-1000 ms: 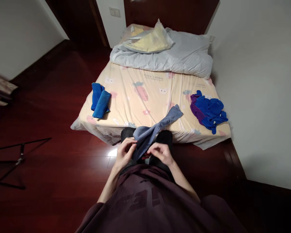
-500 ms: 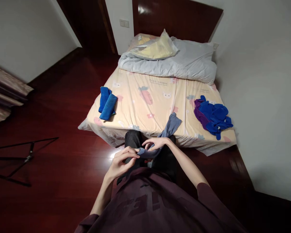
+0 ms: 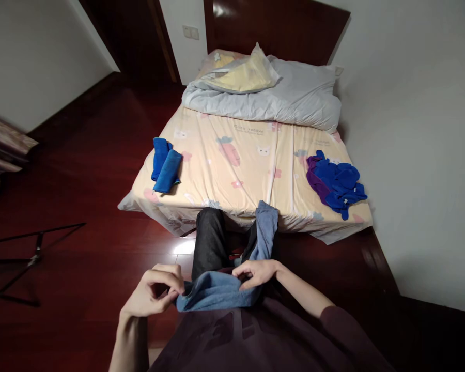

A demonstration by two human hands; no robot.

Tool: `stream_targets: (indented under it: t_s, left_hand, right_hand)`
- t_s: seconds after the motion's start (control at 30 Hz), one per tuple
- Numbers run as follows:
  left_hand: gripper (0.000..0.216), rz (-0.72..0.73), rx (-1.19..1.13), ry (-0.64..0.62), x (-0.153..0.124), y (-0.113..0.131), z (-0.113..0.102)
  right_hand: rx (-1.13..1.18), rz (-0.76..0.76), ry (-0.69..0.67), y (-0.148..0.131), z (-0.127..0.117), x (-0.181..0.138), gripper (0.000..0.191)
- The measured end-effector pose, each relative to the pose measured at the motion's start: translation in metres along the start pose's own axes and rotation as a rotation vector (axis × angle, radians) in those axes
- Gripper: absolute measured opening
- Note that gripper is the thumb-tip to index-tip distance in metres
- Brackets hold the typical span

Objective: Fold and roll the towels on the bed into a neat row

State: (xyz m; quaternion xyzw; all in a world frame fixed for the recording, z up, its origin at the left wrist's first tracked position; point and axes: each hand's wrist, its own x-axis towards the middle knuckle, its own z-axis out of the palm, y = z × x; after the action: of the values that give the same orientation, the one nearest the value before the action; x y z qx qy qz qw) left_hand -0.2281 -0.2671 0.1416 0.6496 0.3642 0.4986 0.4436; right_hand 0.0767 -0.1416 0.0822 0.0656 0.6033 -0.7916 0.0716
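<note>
A long grey-blue towel [image 3: 220, 292] is stretched across my lap, close to my shirt. My left hand [image 3: 155, 290] pinches its left end between thumb and fingers. Closer to the middle of my body, my right hand [image 3: 256, 273] grips the towel's upper edge, thumb below and fingers above. Beyond that hand the rest of the cloth runs over my right leg, and its far end touches the front edge of the bed [image 3: 213, 181]. Part of the towel under my right hand is hidden.
Two rolled blue towels [image 3: 168, 171] lie on the bed's left side. A crumpled pile of blue and purple cloths [image 3: 337, 181] sits on its right side. A grey quilt [image 3: 256, 108] and a yellow pillow [image 3: 248, 77] are at the head. Black stand legs [image 3: 33, 260] stand on the floor at left.
Both hands have drawn the towel toward my body, and my left hand has moved out to the left, spreading it wider. The towel's far end has slid back toward the bed's edge.
</note>
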Motion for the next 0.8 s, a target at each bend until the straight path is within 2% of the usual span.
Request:
stream_targets:
  t_s: [0.07,0.17,0.23,0.3,0.37,0.4,0.47,0.53,0.6,0.7,0.8]
  left_hand:
    - [0.024,-0.092,0.032,-0.002,0.003,0.000,-0.004]
    - [0.061,-0.285,0.120,-0.018,0.019,-0.002,-0.002]
    - [0.071,-0.371,0.245,-0.083,0.036,0.000,0.005]
    - [0.063,-0.365,0.344,-0.200,0.054,0.006,0.013]
    - [0.049,-0.330,0.381,-0.286,0.070,0.016,0.019]
    - [0.041,-0.312,0.394,-0.286,0.075,0.021,0.021]
    - [0.028,-0.248,0.442,-0.204,0.081,0.033,0.021]
    - [0.020,-0.119,0.512,-0.107,0.082,0.045,0.020]
    - [0.017,0.046,0.600,-0.080,0.079,0.055,0.020]
    - [0.024,0.235,0.752,-0.106,0.076,0.072,0.025]
    - [0.024,0.316,0.831,-0.097,0.081,0.088,0.029]
  right_hand:
    - [-0.059,-0.057,0.239,-0.015,0.002,0.000,0.055]
    - [-0.225,-0.140,0.497,-0.046,0.005,0.005,0.051]
    - [-0.378,-0.168,0.548,-0.065,0.009,0.010,0.046]
    - [-0.496,-0.182,0.536,-0.079,0.014,0.015,0.042]
    - [-0.548,-0.195,0.535,-0.089,0.018,0.017,0.040]
    - [-0.558,-0.204,0.552,-0.093,0.018,0.017,0.040]
    - [-0.548,-0.232,0.599,-0.098,0.016,0.014,0.038]
    - [-0.517,-0.248,0.625,-0.102,0.013,0.007,0.034]
    - [-0.480,-0.233,0.592,-0.106,0.009,0.001,0.032]
    - [-0.391,-0.220,0.552,-0.112,0.006,-0.004,0.037]
    - [-0.333,-0.309,0.707,-0.121,0.004,-0.003,0.038]
